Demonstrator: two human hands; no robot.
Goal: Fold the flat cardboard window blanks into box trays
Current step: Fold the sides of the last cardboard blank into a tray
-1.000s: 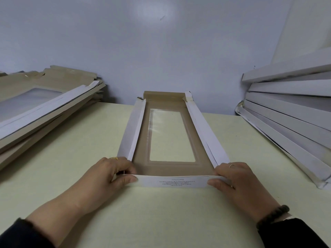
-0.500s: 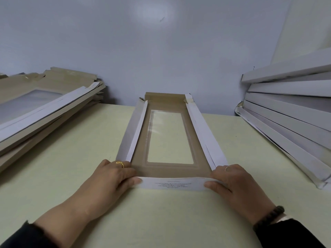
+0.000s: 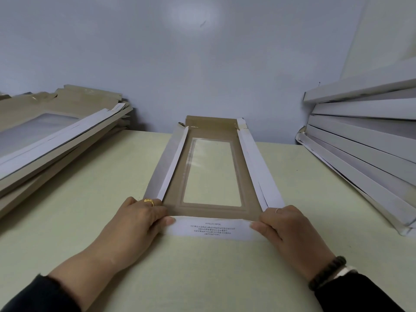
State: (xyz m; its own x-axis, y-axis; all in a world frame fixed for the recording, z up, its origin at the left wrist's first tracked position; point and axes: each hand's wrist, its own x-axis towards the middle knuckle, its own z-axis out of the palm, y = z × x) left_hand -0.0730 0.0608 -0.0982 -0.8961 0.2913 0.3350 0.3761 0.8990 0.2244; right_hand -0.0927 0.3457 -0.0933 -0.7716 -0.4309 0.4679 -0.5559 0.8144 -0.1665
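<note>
Blank (image 3: pixel 212 212) near edge between both hands

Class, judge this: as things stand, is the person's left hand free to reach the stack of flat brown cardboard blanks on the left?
Probably not at once: the left hand grips the white printed end flap of the tray. Once it lets go, bare yellow-green table lies between it and the stack of flat brown cardboard blanks.

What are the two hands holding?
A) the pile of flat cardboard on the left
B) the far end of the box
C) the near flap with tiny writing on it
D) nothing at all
C: the left hand and right hand each pinch one end of the white printed flap, nearest the person, with thumbs pressed on it.
</note>
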